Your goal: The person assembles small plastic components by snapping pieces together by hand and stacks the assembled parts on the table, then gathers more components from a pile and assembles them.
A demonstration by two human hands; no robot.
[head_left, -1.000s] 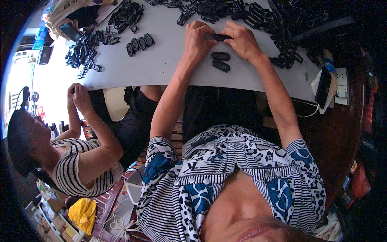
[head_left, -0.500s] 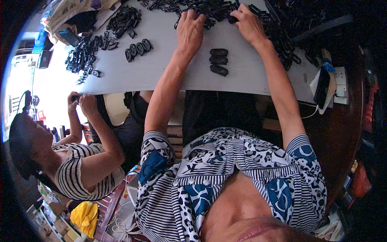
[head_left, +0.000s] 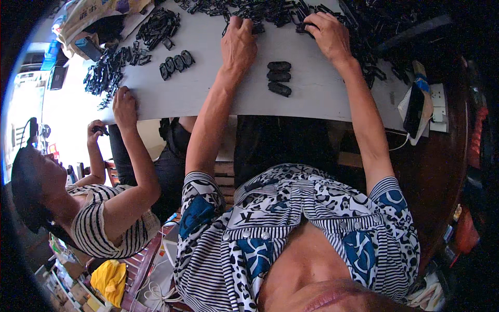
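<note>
Both my arms stretch across the grey-white table (head_left: 208, 99) to heaps of small black plastic parts (head_left: 270, 11) along its far side. My left hand (head_left: 239, 46) has its fingers bent and closed at the near edge of the heap, and they hide whatever they hold. My right hand (head_left: 329, 39) is farther right, its thumb and fingers pinched on a black plastic part (head_left: 301, 27). Between my forearms lies a short column of three dark oval pieces (head_left: 279, 76). A row of several similar oval pieces (head_left: 176, 63) lies left of my left forearm.
On the left a co-worker in a striped top (head_left: 112, 218) holds a small dark piece (head_left: 99, 129) and reaches to a pile of black parts (head_left: 104, 73). A phone-like device with a cable (head_left: 414, 110) and a white power strip (head_left: 439, 106) sit at the right edge.
My left hand has shifted slightly left and my right hand slightly right and nearer. The co-worker's one hand has left the other and risen to the table edge by the pile.
</note>
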